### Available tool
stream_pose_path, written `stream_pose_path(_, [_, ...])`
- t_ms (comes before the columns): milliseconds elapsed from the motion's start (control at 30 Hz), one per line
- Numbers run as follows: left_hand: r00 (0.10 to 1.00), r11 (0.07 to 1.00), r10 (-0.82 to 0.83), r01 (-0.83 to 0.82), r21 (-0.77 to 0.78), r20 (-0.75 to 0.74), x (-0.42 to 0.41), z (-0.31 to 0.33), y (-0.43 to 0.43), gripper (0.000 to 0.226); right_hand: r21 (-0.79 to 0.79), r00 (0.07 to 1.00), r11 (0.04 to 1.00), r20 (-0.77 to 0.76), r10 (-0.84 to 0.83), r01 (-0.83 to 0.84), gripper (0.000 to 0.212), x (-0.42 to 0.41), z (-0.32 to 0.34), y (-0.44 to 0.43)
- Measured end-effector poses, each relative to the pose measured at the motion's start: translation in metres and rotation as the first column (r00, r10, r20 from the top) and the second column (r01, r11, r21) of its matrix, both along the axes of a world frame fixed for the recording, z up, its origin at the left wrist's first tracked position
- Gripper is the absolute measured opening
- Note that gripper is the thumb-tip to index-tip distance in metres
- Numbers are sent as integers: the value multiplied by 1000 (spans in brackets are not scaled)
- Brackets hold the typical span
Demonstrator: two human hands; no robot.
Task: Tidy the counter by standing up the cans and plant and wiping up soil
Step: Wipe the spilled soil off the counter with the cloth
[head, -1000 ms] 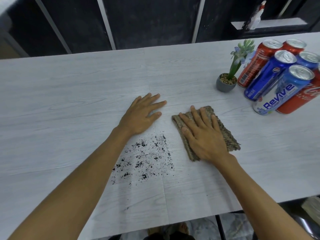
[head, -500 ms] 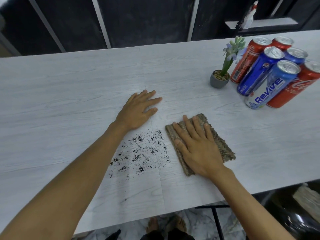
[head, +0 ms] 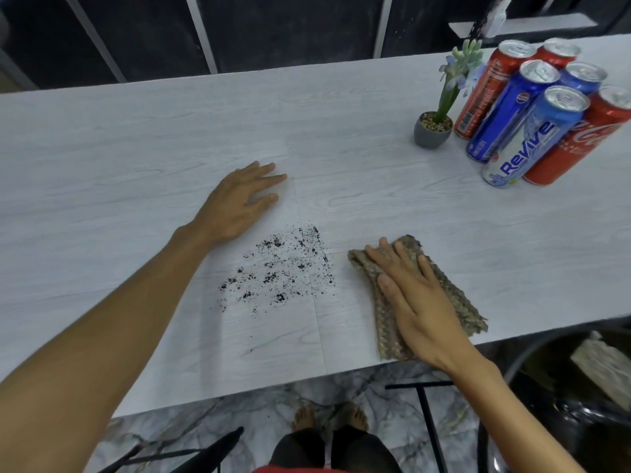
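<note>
The right hand (head: 421, 302) presses flat on the folded brown woven cloth (head: 454, 298) near the pale wood-grain counter (head: 136, 148)'s front edge, beside the scattered black soil (head: 280, 271); the left hand (head: 239, 203) lies spread flat on the counter beyond the soil.

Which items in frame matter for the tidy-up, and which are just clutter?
Job: spilled soil, woven cloth under the right hand, potted plant, cans, counter.
Lying about: white shelf behind, black container and black metal frame below.

Counter (head: 136, 148): soil (head: 280, 268), cloth (head: 461, 302), plant (head: 432, 133), cans (head: 532, 131).
</note>
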State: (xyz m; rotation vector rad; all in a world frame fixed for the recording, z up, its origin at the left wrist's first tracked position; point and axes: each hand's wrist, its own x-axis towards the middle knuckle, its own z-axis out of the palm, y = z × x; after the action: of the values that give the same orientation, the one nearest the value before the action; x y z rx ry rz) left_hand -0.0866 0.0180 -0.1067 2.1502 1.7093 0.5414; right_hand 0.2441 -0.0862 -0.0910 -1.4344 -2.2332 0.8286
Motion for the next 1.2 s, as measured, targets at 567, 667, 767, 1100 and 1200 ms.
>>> stream_pose_path(567, [999, 1000, 17, -18, -22, -40, 3, -2, -11, 43, 170, 878, 984, 461, -131, 58, 60, -29, -11, -2])
stream_pose_path(667, [999, 1000, 21, -22, -16, -35, 3, -3, -11, 43, 163, 867, 976, 454, -206, 147, 61, -28, -11, 11])
stream_pose_path(767, [999, 1000, 22, -23, -16, -34, 3, -4, -10, 43, 168, 895, 981, 416, -162, 100, 60, -49, -10, 1])
stream_pose_path(1100, [999, 1000, 8, -8, -13, -48, 2, -5, -11, 45, 196, 933, 970, 299, -202, 147, 53, -35, -13, 15])
stream_pose_path(1200, [999, 1000, -2, 1, -13, -52, 1, -5, -11, 45, 77, 980, 980, 62, -191, 186, 45, -46, -3, 17])
